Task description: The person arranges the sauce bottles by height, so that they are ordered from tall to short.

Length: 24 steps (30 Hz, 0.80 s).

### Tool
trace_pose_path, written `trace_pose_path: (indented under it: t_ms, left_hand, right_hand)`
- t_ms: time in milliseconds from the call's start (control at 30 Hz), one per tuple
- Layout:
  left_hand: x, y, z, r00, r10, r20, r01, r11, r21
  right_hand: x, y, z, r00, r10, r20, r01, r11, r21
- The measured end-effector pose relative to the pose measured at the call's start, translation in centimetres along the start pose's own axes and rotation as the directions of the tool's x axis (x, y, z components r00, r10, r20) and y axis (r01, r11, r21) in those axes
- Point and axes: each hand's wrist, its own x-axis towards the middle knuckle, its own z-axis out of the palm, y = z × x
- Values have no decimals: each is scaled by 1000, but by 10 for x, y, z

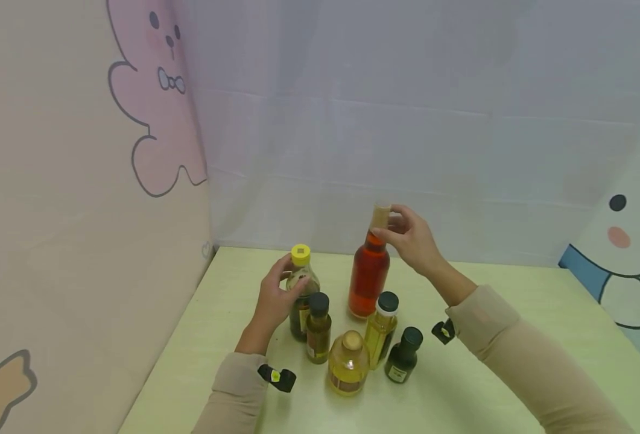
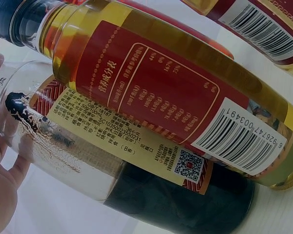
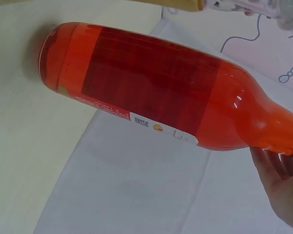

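Observation:
My left hand (image 1: 273,295) holds the upper part of a yellow-capped glass bottle (image 1: 297,319) of dark liquid, with fingers and thumb around its sides. In the left wrist view this bottle (image 2: 156,207) has a clear upper part and a printed label. My right hand (image 1: 414,241) grips the neck of a tall bottle (image 1: 368,277) of red liquid from the right. That bottle stands nearly upright behind the others; whether its base touches the table cannot be told. In the right wrist view, fingers (image 3: 268,173) lie against the red bottle's neck.
In front stand a slim dark-capped bottle (image 1: 318,337), a round gold-capped bottle (image 1: 348,367), a yellow oil bottle (image 1: 378,334) and a small dark bottle (image 1: 402,358). They are close together on the pale table (image 1: 493,392). A white curtain (image 1: 406,120) hangs behind.

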Motion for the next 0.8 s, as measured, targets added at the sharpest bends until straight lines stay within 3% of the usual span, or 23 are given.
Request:
trace_pose_path:
  t_ms: [167, 800]
  left_hand:
    - [0, 1, 1, 1000, 2, -4, -2, 1000, 12]
    - [-2, 4, 2, 1000, -19, -4, 19, 1000, -5]
  right_hand:
    - [6, 0, 1, 999, -27, 18, 27, 1000, -4]
    - [28, -2, 18, 999, 19, 39, -20, 999, 28]
